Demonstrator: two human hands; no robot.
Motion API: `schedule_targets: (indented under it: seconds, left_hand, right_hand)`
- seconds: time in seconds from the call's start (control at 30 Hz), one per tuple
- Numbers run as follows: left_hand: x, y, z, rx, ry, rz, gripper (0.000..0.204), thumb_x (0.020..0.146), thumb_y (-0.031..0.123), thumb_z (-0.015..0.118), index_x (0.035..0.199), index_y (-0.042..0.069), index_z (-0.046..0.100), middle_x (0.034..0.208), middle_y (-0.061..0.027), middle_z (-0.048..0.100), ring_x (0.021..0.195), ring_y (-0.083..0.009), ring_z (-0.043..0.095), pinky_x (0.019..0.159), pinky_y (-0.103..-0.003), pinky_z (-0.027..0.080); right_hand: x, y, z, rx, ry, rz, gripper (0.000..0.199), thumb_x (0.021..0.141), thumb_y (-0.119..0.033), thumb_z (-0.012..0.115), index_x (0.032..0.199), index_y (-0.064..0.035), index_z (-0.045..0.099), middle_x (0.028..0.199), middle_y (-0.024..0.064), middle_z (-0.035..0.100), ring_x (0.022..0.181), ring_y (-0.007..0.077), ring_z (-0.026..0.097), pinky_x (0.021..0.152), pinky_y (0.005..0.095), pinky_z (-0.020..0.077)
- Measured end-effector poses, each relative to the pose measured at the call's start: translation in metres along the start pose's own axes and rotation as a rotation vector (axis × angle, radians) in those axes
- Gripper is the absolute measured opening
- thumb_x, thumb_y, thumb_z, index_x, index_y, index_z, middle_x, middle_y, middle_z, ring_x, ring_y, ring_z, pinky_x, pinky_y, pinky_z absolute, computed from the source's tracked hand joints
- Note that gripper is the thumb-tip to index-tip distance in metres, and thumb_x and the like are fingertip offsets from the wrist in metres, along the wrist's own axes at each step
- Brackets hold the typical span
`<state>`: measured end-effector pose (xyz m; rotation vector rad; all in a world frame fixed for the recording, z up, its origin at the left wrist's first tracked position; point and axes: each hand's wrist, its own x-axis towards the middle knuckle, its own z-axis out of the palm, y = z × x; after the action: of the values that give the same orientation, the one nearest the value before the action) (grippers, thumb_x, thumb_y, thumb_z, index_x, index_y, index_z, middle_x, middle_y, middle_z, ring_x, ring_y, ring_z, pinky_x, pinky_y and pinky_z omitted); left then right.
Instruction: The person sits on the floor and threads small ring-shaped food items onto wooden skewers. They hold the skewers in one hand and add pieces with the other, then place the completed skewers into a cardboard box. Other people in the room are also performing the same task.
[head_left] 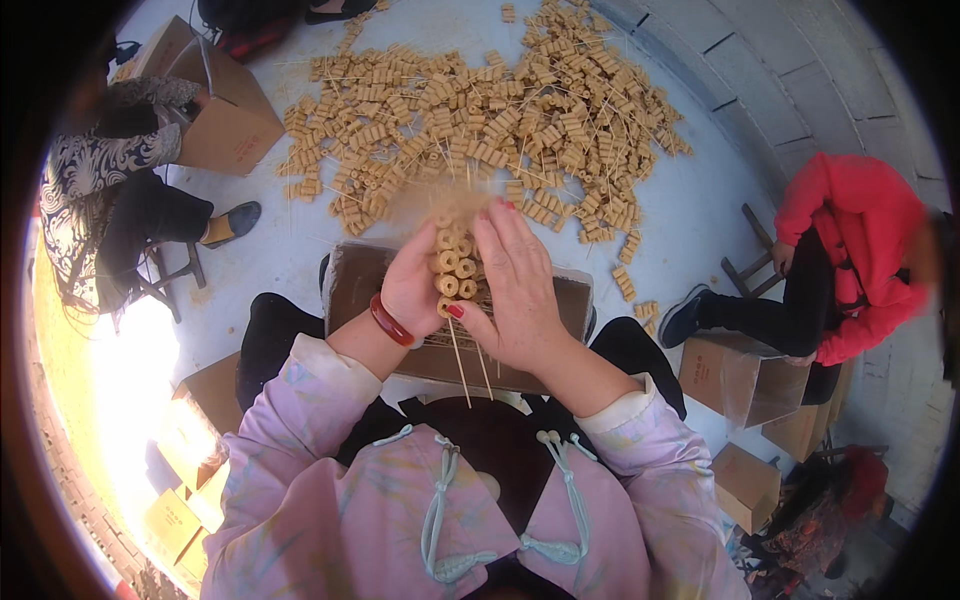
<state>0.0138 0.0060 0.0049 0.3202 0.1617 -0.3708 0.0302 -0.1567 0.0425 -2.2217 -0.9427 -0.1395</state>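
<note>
Tan rings (458, 267) on thin sticks (459, 360) are held between the left hand (408, 275) and the right hand (522, 290), fingers closed around them, above a brown box (574, 305); the sticks poke over its near edge.

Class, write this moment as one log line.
left hand, right hand: hold tan tubes between | beneath: cardboard box | ahead: tube pile

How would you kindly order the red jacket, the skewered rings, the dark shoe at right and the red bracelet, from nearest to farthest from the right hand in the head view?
1. Skewered rings: just left of the right hand, touching it.
2. Red bracelet: on the left wrist.
3. Dark shoe: off to the right.
4. Red jacket: farthest right.
</note>
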Motion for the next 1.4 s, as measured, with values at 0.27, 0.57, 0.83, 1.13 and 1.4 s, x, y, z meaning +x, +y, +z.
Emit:
schedule_targets:
  seconds: [0.27,0.57,0.83,1.13,1.4]
  left_hand:
    - [-0.001,-0.001,-0.003,0.027,0.139,-0.021,0.056,0.101,0.048,0.030,0.143,0.012,0.036,0.143,-0.0074,0.045,0.129,-0.0243,0.046,0.107,-0.041,0.037]
    - [0.010,0.013,-0.009,0.014,0.168,0.052,0.062,0.099,0.052,0.032,0.136,0.003,0.043,0.129,-0.0204,0.055,0.119,-0.0342,0.054,0.104,-0.046,0.041]
    - [0.011,0.015,-0.015,0.070,0.279,0.106,0.059,0.099,0.051,0.033,0.133,0.004,0.044,0.125,-0.0220,0.056,0.117,-0.0369,0.054,0.099,-0.048,0.045]
    - [0.013,0.011,-0.023,0.103,0.263,0.076,0.057,0.098,0.048,0.039,0.133,0.003,0.044,0.123,-0.0203,0.057,0.117,-0.0394,0.053,0.098,-0.049,0.045]
    - [0.012,0.016,-0.037,0.125,0.297,0.066,0.060,0.097,0.049,0.042,0.136,0.004,0.043,0.129,-0.0197,0.053,0.122,-0.0403,0.049,0.102,-0.050,0.042]
  right_hand:
    - [0.001,0.010,0.014,0.054,-0.013,0.040,0.082,0.083,-0.044,0.061,0.142,0.0032,0.030,0.147,0.0266,0.028,0.135,0.0436,0.030,0.108,0.0515,0.0260]
    - [-0.009,0.025,-0.009,0.208,0.024,0.168,0.055,0.085,-0.017,0.061,0.134,0.0001,0.043,0.131,0.0225,0.048,0.120,0.0393,0.045,0.101,0.0477,0.0344]
    - [-0.029,0.028,-0.011,0.303,-0.045,0.253,0.040,0.082,-0.006,0.063,0.121,-0.0028,0.056,0.115,0.0167,0.061,0.107,0.0343,0.056,0.094,0.0415,0.0436]
    - [-0.042,0.032,-0.006,0.332,-0.109,0.224,0.031,0.082,-0.009,0.064,0.113,-0.0049,0.061,0.103,0.0131,0.065,0.099,0.0326,0.060,0.090,0.0412,0.0456]
    - [-0.048,0.034,-0.007,0.348,-0.172,0.266,0.027,0.083,-0.013,0.064,0.108,-0.0044,0.063,0.097,0.0139,0.065,0.095,0.0323,0.059,0.087,0.0426,0.0453]
